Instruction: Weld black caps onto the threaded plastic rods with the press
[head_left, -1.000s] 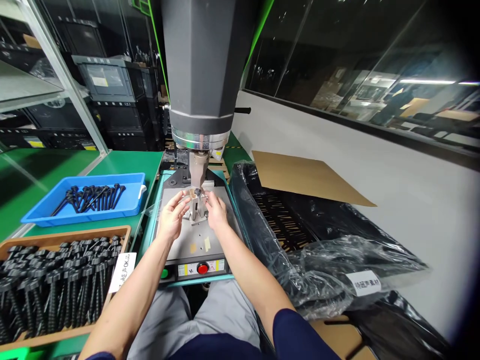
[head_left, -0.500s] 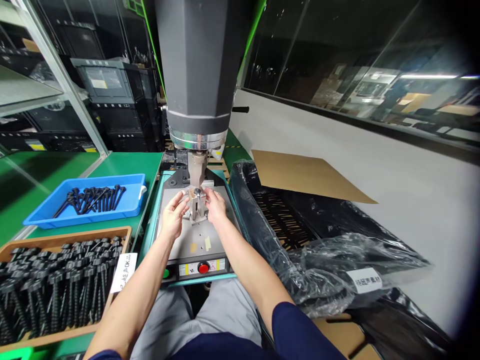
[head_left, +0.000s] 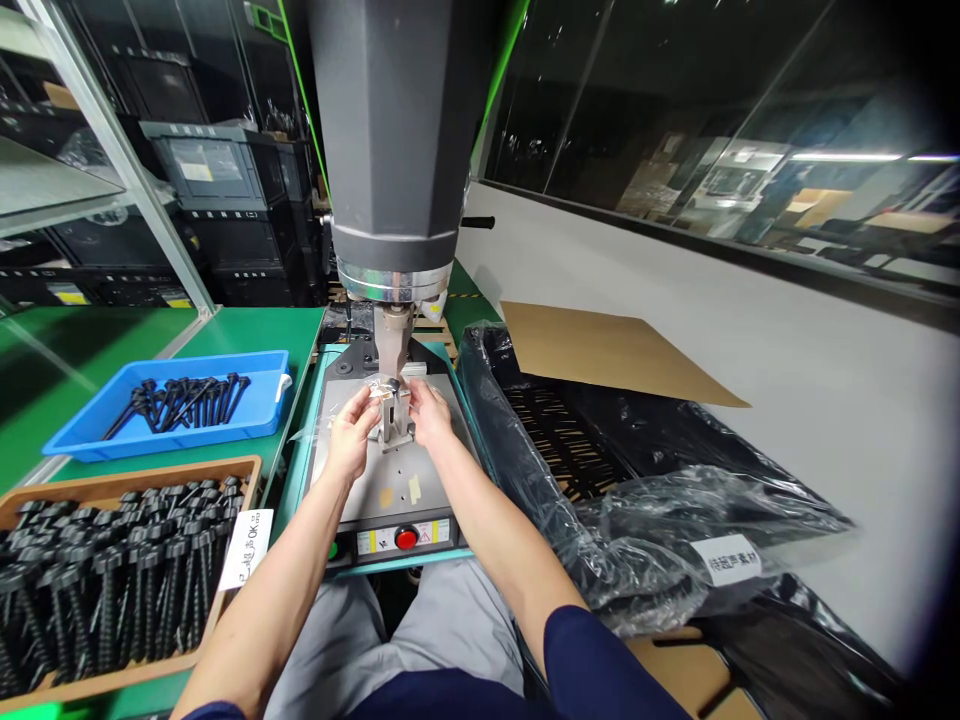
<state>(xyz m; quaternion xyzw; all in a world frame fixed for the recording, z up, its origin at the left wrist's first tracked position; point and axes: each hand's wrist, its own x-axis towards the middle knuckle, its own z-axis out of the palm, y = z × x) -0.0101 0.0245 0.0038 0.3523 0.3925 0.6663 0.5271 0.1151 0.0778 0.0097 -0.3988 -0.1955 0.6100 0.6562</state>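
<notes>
A metal fixture [head_left: 393,418] stands on the grey machine base, directly under the welding horn [head_left: 392,340] of a large press. A small black part [head_left: 394,384] shows at the fixture's top, just below the horn tip. My left hand [head_left: 354,428] is at the fixture's left side, thumb and fingers closed on clear plastic film [head_left: 375,384]. On the opposite side, my right hand [head_left: 430,413] has its fingers drawn together against the fixture's top; what they pinch is hidden.
A blue tray [head_left: 165,446] of black stemmed parts lies left, behind a brown box [head_left: 150,672] packed with similar parts. A red button [head_left: 406,538] sits on the base front. Right are a plastic-lined box [head_left: 517,480] and a cardboard sheet [head_left: 615,350].
Clear film now shows more plainly around my left hand, which has shifted slightly right. My right hand stays at the fixture. The view has moved slightly.
</notes>
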